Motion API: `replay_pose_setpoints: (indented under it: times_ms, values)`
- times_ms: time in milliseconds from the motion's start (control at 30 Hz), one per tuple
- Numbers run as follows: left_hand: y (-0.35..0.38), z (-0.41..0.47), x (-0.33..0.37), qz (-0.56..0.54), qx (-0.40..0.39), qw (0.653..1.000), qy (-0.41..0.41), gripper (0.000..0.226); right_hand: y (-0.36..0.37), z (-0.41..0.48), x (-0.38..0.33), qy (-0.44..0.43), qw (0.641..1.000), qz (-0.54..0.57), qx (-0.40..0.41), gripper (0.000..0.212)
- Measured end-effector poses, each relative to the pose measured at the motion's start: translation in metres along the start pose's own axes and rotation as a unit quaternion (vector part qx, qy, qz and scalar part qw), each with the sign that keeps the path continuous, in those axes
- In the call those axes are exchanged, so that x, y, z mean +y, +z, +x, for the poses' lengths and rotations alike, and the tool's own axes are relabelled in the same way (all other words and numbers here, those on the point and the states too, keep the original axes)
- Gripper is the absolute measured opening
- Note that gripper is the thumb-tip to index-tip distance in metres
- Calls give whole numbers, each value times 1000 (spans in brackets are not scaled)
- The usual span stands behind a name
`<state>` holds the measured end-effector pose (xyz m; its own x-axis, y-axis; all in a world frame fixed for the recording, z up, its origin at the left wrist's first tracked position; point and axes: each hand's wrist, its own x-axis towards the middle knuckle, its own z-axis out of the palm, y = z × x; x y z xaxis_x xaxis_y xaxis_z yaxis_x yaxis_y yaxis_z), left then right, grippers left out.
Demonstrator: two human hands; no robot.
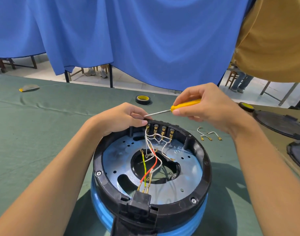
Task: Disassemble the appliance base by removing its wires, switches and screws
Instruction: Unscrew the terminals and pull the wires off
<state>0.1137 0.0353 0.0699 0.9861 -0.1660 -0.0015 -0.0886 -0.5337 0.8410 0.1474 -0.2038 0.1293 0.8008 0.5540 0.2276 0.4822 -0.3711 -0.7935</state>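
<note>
The round appliance base (203, 169) stands upside down on the green table, a black ring over a blue body, with a metal plate inside. White, red and yellow-green wires (154, 160) run from a row of switches (160, 130) at the far rim to a plug socket (140, 200) at the near rim. My left hand (122, 118) grips the far rim beside the leftmost switch. My right hand (205, 104) holds a yellow-handled screwdriver (185, 104), its tip pointing left at the rim by my left fingers.
Two loose white wires (209, 134) with brass terminals lie right of the base. A roll of black tape (142, 99) sits behind it. Black lids (280, 124) and a second tape roll (246, 106) lie at the right. A blue curtain hangs behind the table.
</note>
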Motion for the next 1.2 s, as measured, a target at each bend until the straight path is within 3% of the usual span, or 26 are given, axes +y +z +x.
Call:
replay_pose_setpoints:
  times_ms: [100, 200, 333, 467, 533, 667, 767, 867, 1033, 1200]
  values:
    - [-3, 0, 0, 4, -15, 1000, 1, 21, 10, 3, 8, -16, 989, 107, 101, 21]
    - [-5, 0, -1, 6, -17, 1000, 14, 21, 23, 3, 15, 5, 945, 275, 179, 25]
    - [-6, -1, -6, 3, -24, 999, 22, 21, 46, 1, 17, 44, 878, 439, 186, 14]
    - [-5, -3, -13, -19, -18, 999, 33, 22, 51, 2, 20, 73, 833, 506, 209, 13]
    - [-3, -3, -15, -34, -4, 999, 37, 22, 50, 2, 21, 76, 846, 481, 217, 17]
    - [-2, -2, -16, -60, 2, 998, 31, 21, 52, -1, 20, 34, 929, 318, 184, 34]
    - [-1, -1, -17, -80, -9, 996, 27, 23, 56, -5, 17, -13, 960, 220, 174, 43]
    - [-2, -1, -17, -86, -10, 996, 29, 23, 57, -6, 18, -45, 968, 151, 197, 33]
    - [-3, 0, -17, -89, -15, 996, 20, 22, 56, -5, 23, -73, 949, 128, 278, 27]
    - [-3, 1, -16, -83, -8, 996, 27, 20, 61, -4, 24, -103, 958, 37, 265, 33]
